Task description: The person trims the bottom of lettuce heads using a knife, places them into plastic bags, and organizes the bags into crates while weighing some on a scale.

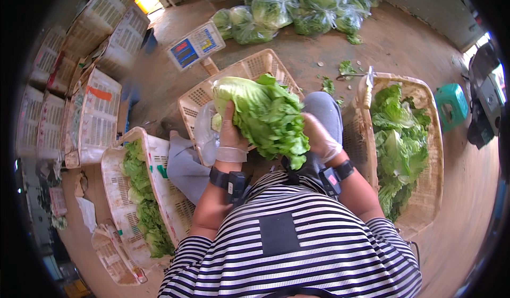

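A head of green leafy lettuce lies sideways between my gloved hands, its pale base to the left and its frilly leaves to the right. My left hand grips it near the base from below. My right hand is at the leafy end, fingers partly hidden behind the leaves; whether it grips them is unclear. Beneath the lettuce stands a plastic crate holding a clear plastic bag. A scale display rises behind it. A knife rests on the rim of the right-hand crate.
Loose lettuce fills part of the right crate; another crate at left holds more. Bagged lettuces are piled on the floor ahead. Stacked crates stand far left. A green stool is beyond the right crate.
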Demonstrator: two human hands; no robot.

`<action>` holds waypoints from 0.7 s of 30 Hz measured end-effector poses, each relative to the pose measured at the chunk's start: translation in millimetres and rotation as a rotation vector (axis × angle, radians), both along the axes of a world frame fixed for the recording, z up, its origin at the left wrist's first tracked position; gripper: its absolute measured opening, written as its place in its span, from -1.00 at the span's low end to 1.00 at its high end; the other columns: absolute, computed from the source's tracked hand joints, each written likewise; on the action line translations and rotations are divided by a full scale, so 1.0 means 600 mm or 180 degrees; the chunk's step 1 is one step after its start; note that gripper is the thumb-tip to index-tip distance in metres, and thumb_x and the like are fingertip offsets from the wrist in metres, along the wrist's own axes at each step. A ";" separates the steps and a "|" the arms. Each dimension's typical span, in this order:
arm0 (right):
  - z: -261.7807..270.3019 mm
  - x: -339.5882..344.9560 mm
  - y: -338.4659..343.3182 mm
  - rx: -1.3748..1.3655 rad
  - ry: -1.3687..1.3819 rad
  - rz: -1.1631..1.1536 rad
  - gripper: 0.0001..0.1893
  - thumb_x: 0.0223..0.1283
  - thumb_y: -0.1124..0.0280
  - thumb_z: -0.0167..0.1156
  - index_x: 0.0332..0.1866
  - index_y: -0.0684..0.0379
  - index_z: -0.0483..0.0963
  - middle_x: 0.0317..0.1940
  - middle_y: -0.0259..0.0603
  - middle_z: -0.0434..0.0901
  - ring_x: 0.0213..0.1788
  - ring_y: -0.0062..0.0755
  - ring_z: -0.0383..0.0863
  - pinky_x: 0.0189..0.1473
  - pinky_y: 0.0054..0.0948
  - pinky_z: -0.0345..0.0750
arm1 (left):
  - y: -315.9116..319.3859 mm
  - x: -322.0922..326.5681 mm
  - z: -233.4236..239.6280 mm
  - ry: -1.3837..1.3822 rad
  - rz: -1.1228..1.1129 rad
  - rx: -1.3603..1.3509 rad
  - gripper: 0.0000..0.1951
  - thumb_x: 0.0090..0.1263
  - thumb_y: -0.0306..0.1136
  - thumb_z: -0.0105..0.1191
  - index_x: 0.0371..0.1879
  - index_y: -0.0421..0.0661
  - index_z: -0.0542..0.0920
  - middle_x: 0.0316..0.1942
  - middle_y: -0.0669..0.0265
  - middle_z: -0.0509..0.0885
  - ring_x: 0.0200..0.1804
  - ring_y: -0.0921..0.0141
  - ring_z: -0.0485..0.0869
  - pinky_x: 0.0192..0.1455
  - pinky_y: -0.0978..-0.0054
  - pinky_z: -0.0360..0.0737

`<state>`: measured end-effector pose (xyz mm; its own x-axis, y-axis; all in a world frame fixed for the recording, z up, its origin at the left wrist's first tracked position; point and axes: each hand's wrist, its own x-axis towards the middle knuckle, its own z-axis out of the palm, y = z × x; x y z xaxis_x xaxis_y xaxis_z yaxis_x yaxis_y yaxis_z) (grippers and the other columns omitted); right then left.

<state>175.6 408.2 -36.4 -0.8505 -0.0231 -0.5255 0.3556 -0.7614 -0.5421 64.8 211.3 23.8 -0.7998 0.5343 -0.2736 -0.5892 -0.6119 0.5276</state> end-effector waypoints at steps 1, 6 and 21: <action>0.049 -0.007 -0.001 0.0009 0.0202 -0.0054 -0.62 0.27 0.06 0.03 0.00 0.12 0.46 -0.17 -0.35 0.56 -0.15 -0.45 0.53 -0.10 -0.47 0.44 | -0.007 -0.001 0.002 0.0013 0.0057 -0.0004 -0.43 0.34 -0.03 0.09 0.22 -0.13 0.36 0.10 0.21 0.54 0.09 0.25 0.55 0.18 0.27 0.49; 0.091 -0.011 0.006 0.1060 0.0884 -0.0631 -0.58 0.31 0.16 0.04 0.19 0.13 0.38 0.04 -0.34 0.53 0.11 -0.52 0.48 0.12 -0.53 0.32 | -0.018 0.012 0.018 0.0861 0.0782 -0.0422 -0.51 0.25 -0.38 0.23 0.14 -0.15 0.39 0.00 0.28 0.57 0.01 0.37 0.58 0.10 0.40 0.53; 0.131 0.011 -0.066 0.0962 0.1121 0.0411 -0.30 0.07 0.40 0.29 0.34 0.26 0.16 0.16 -0.21 0.42 0.18 -0.43 0.42 0.21 -0.44 0.36 | -0.055 0.036 0.102 0.2198 -0.0057 -0.0844 0.06 0.09 -0.13 0.37 0.47 0.02 -0.12 0.25 0.19 0.30 0.24 0.31 0.35 0.30 0.36 0.29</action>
<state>182.1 368.5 42.1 -0.9782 -0.0308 -0.2053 0.1918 -0.5128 -0.8368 86.4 178.1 85.0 -0.8283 0.5348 0.1670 -0.0783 -0.4058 0.9106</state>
